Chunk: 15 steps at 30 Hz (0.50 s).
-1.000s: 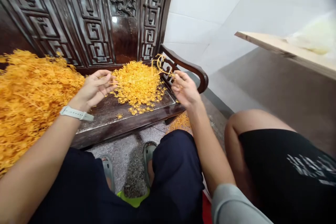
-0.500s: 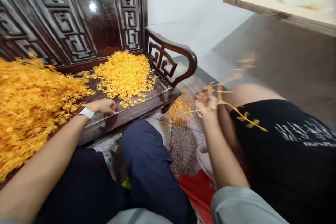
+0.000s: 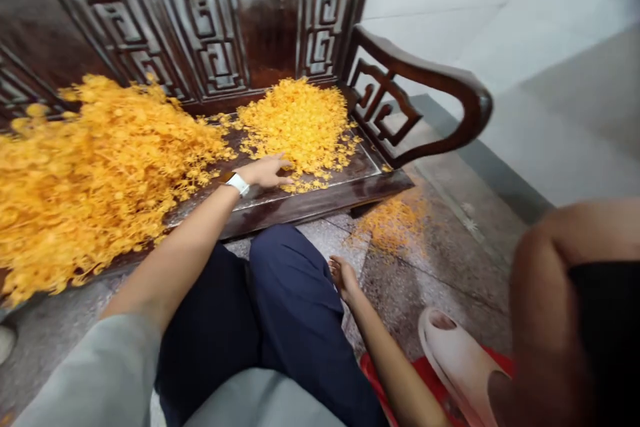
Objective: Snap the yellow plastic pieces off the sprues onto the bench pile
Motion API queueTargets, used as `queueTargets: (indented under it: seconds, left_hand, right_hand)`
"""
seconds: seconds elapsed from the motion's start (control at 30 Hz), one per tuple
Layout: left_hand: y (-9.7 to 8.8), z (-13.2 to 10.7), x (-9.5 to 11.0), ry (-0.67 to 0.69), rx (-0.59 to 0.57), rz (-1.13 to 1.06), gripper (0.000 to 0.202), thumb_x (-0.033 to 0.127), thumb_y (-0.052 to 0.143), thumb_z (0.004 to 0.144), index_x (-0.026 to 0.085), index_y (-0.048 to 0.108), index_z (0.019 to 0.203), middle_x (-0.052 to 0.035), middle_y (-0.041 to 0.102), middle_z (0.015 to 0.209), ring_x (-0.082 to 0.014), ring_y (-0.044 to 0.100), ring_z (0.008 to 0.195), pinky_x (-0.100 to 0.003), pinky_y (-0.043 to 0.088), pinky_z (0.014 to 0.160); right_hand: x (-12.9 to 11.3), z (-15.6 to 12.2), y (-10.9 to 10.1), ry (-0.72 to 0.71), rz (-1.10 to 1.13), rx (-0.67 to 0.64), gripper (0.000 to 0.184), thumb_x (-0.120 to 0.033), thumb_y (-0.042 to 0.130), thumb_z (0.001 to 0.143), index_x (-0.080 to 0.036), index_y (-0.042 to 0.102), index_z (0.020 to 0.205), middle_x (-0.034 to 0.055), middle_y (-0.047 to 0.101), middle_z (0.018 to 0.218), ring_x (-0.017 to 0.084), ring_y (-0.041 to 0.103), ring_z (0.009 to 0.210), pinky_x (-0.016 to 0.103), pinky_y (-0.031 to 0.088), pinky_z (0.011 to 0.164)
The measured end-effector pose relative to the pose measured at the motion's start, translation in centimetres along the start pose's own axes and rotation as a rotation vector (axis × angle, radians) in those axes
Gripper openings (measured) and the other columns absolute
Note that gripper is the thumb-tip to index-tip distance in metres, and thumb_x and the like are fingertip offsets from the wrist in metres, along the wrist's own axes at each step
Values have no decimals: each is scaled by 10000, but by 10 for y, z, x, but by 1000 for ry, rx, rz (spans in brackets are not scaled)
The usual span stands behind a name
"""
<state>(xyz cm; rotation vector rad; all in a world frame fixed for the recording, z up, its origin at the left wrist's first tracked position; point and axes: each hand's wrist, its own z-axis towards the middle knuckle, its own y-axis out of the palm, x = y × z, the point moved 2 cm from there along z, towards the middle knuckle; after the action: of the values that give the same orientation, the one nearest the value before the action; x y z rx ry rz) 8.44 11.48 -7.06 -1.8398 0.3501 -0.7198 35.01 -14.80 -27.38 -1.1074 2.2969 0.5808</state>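
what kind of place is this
Most likely a room in a home, perhaps a living room: there is a carved dark-wood bench, a pale open-toed slipper and a speckled floor that looks like terrazzo.

top (image 3: 260, 401): grey-green, soft folds | left sleeve (image 3: 107, 363): short, loose, same grey-green | trousers (image 3: 295, 293): dark navy, creased | left wristband (image 3: 239, 184): whitish, narrow, smooth

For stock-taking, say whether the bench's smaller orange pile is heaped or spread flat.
Heaped: the smaller orange pile mounds up on the bench seat, edges scattered.
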Motion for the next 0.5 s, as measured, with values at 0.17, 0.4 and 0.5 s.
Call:
queueTargets:
  seconds: [0.17,0.4,0.5]
  left_hand:
    - [-18,-33,-30,-65,157,-13,536,424,592,1021,135,706,1457,-202,726,1426,-325,674,1327,-434,484,1158]
    - [-43,-113,-71,-360,564,-6,333,219,572,980,89,809,1175,-235,704,1328,-426,564,1399,-618,367,1236]
    - [-53,-152,-80,-501,750,-22,520,251,617,973,125,657,1476,-208,399,1740,-458,205,1655,-657,106,1342]
  right_hand:
    - [-22,-38,37,-354,-285,38,114,-280,733,742,-215,673,669,0,614,624,189,546,597,317,454,601]
    - [-74,-157,132,-1228,-662,-391,81,-304,689,948,-303,770,945,38,708,811,257,625,715,440,513,711]
    - [-104,-192,213,-1514,-703,-714,87,-256,648,1031,-293,724,1051,34,697,870,235,627,741,420,535,709]
